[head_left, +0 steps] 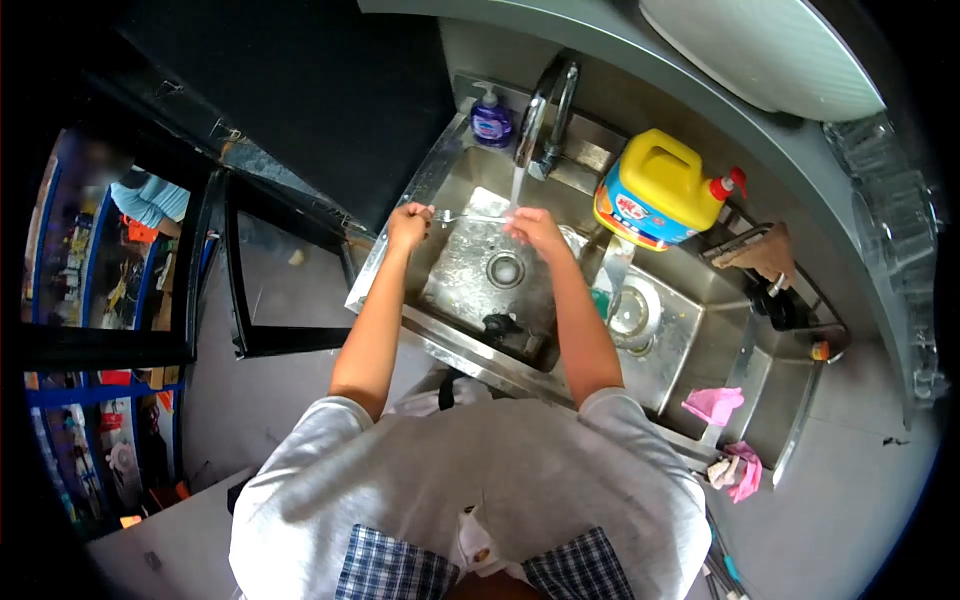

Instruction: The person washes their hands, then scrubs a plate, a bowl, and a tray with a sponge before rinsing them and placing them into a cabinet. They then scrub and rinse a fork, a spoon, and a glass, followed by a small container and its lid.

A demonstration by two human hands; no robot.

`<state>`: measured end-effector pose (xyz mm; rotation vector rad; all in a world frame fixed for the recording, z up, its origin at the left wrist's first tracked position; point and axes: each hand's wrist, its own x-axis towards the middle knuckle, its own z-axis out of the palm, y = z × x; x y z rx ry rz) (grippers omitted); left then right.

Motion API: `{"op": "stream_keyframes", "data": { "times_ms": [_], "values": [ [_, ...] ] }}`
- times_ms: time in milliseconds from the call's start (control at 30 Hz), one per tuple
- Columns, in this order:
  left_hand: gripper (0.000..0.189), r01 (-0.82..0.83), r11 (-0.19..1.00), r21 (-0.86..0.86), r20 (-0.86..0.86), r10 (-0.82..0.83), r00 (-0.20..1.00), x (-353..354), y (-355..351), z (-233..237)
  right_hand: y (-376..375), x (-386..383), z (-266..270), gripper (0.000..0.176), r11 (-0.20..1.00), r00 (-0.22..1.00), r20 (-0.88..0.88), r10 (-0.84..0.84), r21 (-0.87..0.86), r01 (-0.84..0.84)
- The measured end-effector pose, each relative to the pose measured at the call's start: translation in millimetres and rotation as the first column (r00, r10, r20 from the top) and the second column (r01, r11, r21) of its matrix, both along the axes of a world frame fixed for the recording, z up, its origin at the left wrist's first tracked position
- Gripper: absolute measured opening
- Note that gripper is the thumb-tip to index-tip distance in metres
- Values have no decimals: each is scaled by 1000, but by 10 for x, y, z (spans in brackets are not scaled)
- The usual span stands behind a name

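A metal fork (472,217) lies level over the left sink basin (450,270), stretched between my two hands. My right hand (536,232) is closed on its handle end, right beside the stream of running water (517,188). At the tined end, my left hand (408,227) is closed with its fingertips on the fork. Water falls from the chrome faucet (530,130) just above my right hand. Below the fork, the basin floor is wet around the round drain (505,270), and a small black item (502,324) lies near the front wall.
A purple soap bottle (491,118) stands at the back left corner. On the right are a big yellow detergent jug (655,190), a second basin (665,345) and pink cloths (714,404) over the edges. A grey shelf (600,50) with white dishes and glasses overhangs the back.
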<state>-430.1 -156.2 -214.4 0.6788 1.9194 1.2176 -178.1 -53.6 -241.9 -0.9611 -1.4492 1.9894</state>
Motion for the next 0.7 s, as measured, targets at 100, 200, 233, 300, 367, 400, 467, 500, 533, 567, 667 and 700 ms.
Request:
{"op": "stream_keyframes", "data": {
  "times_ms": [100,200,233,300,367,400,467,500,533,567,667,700],
  "values": [
    [21,-11,999,38,85,7,996,-4,-105,35,134,168,-225,13,988,991,29,-132,81,129],
    [20,-20,998,57,124,12,992,82,-114,0,560,78,-423,18,783,864,180,-470,537,314],
    [20,-12,998,68,141,2,990,114,-105,-32,653,-7,-121,20,692,781,244,-575,654,305],
    [20,-4,997,81,174,-10,985,185,-181,-38,1005,-153,-25,24,627,766,385,-515,778,30],
    [21,-26,995,100,157,10,988,262,-301,-17,1409,-189,-81,27,523,734,510,-448,816,-247],
    [21,2,997,74,112,-11,994,218,-349,-63,1490,-222,-2,24,521,712,520,-472,816,-251],
    [21,58,996,68,32,-61,998,122,-449,-282,1587,-172,-14,23,625,736,497,-460,770,-130],
    [21,91,992,88,-11,-91,996,60,-513,-374,1594,-171,-113,26,721,782,453,-428,693,-7],
    [21,96,989,115,-2,-96,995,28,-589,-341,1468,-182,-94,26,656,731,413,-544,753,63],
    [22,80,989,127,-38,-75,996,-7,-651,-307,1298,-149,-92,26,576,661,363,-656,808,128],
    [21,87,994,64,-206,-72,976,-98,-838,-52,538,-121,-143,26,666,655,478,-586,744,52],
    [20,108,991,84,-220,-87,972,-139,-837,-72,259,-144,-150,27,754,710,515,-481,656,34]
  ]
}}
